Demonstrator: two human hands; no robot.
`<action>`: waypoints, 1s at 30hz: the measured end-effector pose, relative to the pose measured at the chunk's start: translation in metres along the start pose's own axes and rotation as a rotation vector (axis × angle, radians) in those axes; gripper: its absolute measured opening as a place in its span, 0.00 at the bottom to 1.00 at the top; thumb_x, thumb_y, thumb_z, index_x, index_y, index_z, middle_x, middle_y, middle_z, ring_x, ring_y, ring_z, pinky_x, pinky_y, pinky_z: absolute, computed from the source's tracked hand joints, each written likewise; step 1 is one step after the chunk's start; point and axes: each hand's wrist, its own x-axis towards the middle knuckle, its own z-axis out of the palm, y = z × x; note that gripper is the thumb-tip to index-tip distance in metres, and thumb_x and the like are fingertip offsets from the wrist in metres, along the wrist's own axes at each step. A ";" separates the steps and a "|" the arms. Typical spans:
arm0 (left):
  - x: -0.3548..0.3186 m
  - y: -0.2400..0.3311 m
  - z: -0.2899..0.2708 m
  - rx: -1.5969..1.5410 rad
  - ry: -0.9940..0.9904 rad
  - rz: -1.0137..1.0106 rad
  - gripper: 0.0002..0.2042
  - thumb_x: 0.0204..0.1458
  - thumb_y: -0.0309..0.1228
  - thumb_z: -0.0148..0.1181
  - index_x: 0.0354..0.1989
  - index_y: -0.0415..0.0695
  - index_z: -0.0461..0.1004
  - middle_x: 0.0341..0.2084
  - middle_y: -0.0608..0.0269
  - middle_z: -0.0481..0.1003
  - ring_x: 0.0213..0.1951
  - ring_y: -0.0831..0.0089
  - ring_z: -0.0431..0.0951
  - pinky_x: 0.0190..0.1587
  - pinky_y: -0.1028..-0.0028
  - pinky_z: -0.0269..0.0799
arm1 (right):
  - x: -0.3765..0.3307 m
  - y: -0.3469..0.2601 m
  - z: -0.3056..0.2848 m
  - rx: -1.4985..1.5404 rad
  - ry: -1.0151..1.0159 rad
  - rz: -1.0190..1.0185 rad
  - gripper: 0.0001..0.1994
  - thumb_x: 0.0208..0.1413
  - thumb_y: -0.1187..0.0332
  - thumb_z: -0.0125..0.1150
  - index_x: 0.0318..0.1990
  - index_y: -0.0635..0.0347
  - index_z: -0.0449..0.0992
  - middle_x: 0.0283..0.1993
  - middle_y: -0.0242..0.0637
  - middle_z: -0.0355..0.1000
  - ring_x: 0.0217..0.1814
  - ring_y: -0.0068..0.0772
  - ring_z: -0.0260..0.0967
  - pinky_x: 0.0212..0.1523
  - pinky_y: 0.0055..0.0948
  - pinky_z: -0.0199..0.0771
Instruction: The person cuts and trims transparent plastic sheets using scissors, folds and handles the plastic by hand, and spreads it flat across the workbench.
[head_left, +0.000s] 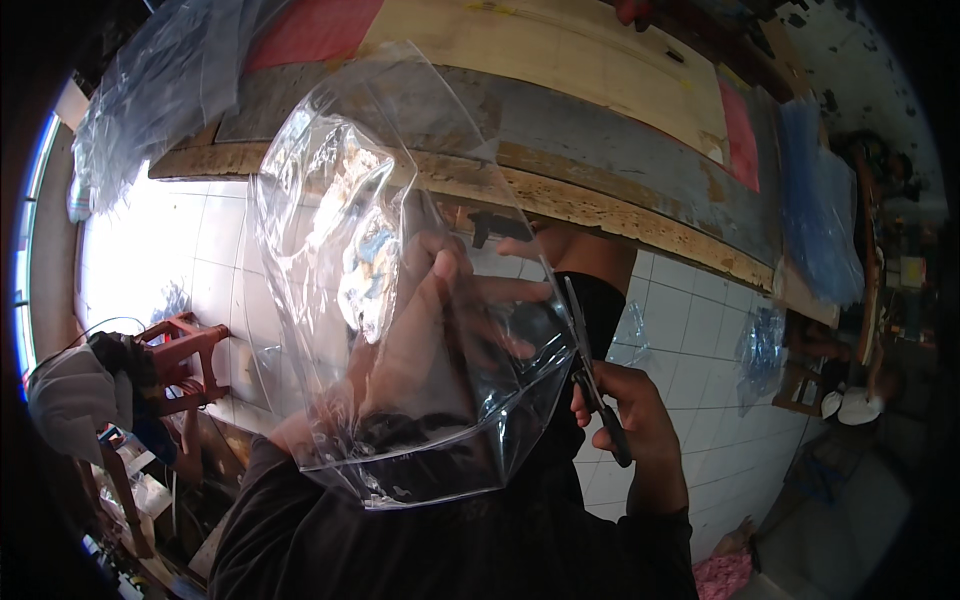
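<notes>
A large clear plastic bag (300, 190) with stiff, shiny folds spreads in front of my body. Through its film shows my left hand (480, 285), fingers stretched and apart; the plastic lies over the hand and forearm, and I cannot tell for sure whether they are inside it or behind it. At the bag's right edge my right hand (635, 405) is closed round the dark handles of a pair of scissors (583, 345). The blades point up and lie right along that edge; whether they touch the film is unclear.
A worn wooden workbench (620, 150) runs across the far side, with pale yellow and red sheets on top. Clear plastic sheets (170, 90) hang at its left end and bluish ones (820, 200) at its right. A red stool (190, 355) stands on the left; another person (855, 400) sits far right.
</notes>
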 end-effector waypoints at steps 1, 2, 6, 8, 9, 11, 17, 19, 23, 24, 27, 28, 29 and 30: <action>0.001 0.003 0.007 0.064 0.077 -0.029 0.18 0.71 0.52 0.36 0.54 0.50 0.55 0.50 0.33 0.73 0.39 0.50 0.82 0.27 0.66 0.83 | 0.001 -0.001 0.000 -0.002 0.006 0.002 0.19 0.40 0.58 0.79 0.35 0.56 0.76 0.31 0.26 0.73 0.31 0.16 0.73 0.29 0.18 0.64; 0.001 0.005 0.010 0.127 0.151 -0.060 0.23 0.70 0.57 0.30 0.56 0.51 0.54 0.44 0.31 0.79 0.25 0.56 0.85 0.20 0.74 0.79 | 0.001 -0.001 0.000 -0.003 0.005 0.003 0.19 0.40 0.58 0.79 0.35 0.56 0.76 0.31 0.26 0.73 0.31 0.16 0.73 0.29 0.18 0.64; -0.001 0.009 0.004 0.236 0.097 -0.043 0.23 0.70 0.57 0.30 0.58 0.50 0.54 0.45 0.31 0.78 0.26 0.54 0.85 0.20 0.72 0.80 | -0.003 0.003 0.000 -0.026 0.028 0.009 0.18 0.42 0.58 0.80 0.33 0.56 0.76 0.29 0.25 0.74 0.28 0.15 0.72 0.27 0.18 0.63; -0.002 0.011 0.004 0.286 0.107 -0.057 0.24 0.70 0.57 0.30 0.59 0.50 0.54 0.45 0.31 0.78 0.26 0.54 0.85 0.21 0.72 0.81 | -0.004 0.005 0.001 -0.027 0.037 0.009 0.18 0.42 0.58 0.81 0.32 0.56 0.76 0.28 0.24 0.74 0.27 0.15 0.72 0.26 0.18 0.63; -0.002 0.012 0.004 0.303 0.111 -0.061 0.24 0.70 0.57 0.30 0.59 0.50 0.53 0.45 0.31 0.78 0.26 0.54 0.85 0.21 0.72 0.81 | -0.004 0.005 0.001 -0.031 0.046 -0.004 0.18 0.42 0.58 0.81 0.32 0.55 0.77 0.28 0.24 0.75 0.26 0.15 0.72 0.25 0.18 0.63; -0.002 0.013 0.002 0.303 0.082 -0.074 0.24 0.70 0.57 0.29 0.60 0.51 0.53 0.46 0.31 0.78 0.27 0.54 0.85 0.21 0.71 0.81 | -0.004 0.005 0.001 -0.036 0.054 -0.017 0.18 0.41 0.59 0.82 0.32 0.55 0.77 0.27 0.24 0.75 0.26 0.15 0.72 0.25 0.19 0.63; 0.003 0.007 -0.006 0.138 0.070 -0.112 0.24 0.70 0.58 0.28 0.62 0.55 0.53 0.48 0.32 0.78 0.28 0.53 0.86 0.22 0.70 0.81 | -0.005 0.004 0.000 -0.087 0.065 -0.013 0.15 0.43 0.62 0.81 0.30 0.55 0.78 0.27 0.24 0.75 0.25 0.15 0.72 0.23 0.18 0.63; 0.000 0.007 -0.003 0.187 0.092 -0.097 0.25 0.70 0.58 0.28 0.64 0.55 0.53 0.49 0.33 0.77 0.29 0.53 0.86 0.22 0.70 0.81 | -0.005 0.003 0.001 -0.072 0.082 -0.012 0.14 0.43 0.63 0.81 0.29 0.55 0.78 0.27 0.25 0.75 0.25 0.15 0.71 0.22 0.18 0.62; -0.002 0.004 -0.004 0.311 0.114 -0.038 0.25 0.70 0.58 0.29 0.64 0.54 0.53 0.49 0.33 0.77 0.29 0.53 0.86 0.24 0.69 0.82 | -0.007 0.002 0.003 -0.081 0.103 0.006 0.15 0.42 0.64 0.82 0.28 0.56 0.78 0.26 0.25 0.75 0.24 0.15 0.70 0.21 0.18 0.62; -0.002 0.004 -0.005 0.322 0.113 -0.024 0.25 0.70 0.58 0.29 0.64 0.54 0.53 0.49 0.33 0.78 0.29 0.53 0.86 0.25 0.69 0.82 | -0.007 0.001 0.003 -0.091 0.108 0.009 0.15 0.42 0.64 0.82 0.28 0.56 0.78 0.26 0.25 0.74 0.24 0.15 0.70 0.22 0.19 0.62; -0.001 0.010 -0.006 0.184 0.122 -0.153 0.24 0.70 0.57 0.31 0.61 0.53 0.54 0.48 0.33 0.78 0.28 0.54 0.85 0.26 0.68 0.82 | -0.007 0.002 0.004 -0.103 0.117 0.013 0.15 0.41 0.65 0.83 0.28 0.57 0.78 0.25 0.25 0.74 0.23 0.16 0.70 0.23 0.20 0.63; -0.002 0.011 -0.005 0.217 0.087 -0.088 0.23 0.70 0.57 0.33 0.60 0.53 0.55 0.48 0.32 0.77 0.28 0.54 0.85 0.26 0.67 0.82 | -0.007 0.002 0.004 -0.104 0.122 0.016 0.15 0.40 0.65 0.83 0.28 0.57 0.78 0.25 0.25 0.74 0.23 0.16 0.70 0.24 0.20 0.63; -0.003 0.012 -0.004 0.250 0.052 -0.022 0.22 0.70 0.57 0.34 0.58 0.52 0.55 0.49 0.32 0.77 0.27 0.53 0.85 0.26 0.67 0.82 | -0.007 0.002 0.004 -0.105 0.121 0.015 0.15 0.40 0.65 0.83 0.28 0.57 0.78 0.25 0.25 0.74 0.23 0.16 0.70 0.24 0.20 0.63; -0.002 0.012 -0.005 0.249 0.053 -0.022 0.22 0.70 0.57 0.34 0.58 0.52 0.55 0.49 0.32 0.77 0.27 0.53 0.85 0.26 0.67 0.82 | -0.007 0.002 0.004 -0.103 0.123 0.022 0.14 0.40 0.66 0.83 0.28 0.57 0.79 0.25 0.26 0.74 0.23 0.16 0.70 0.24 0.21 0.63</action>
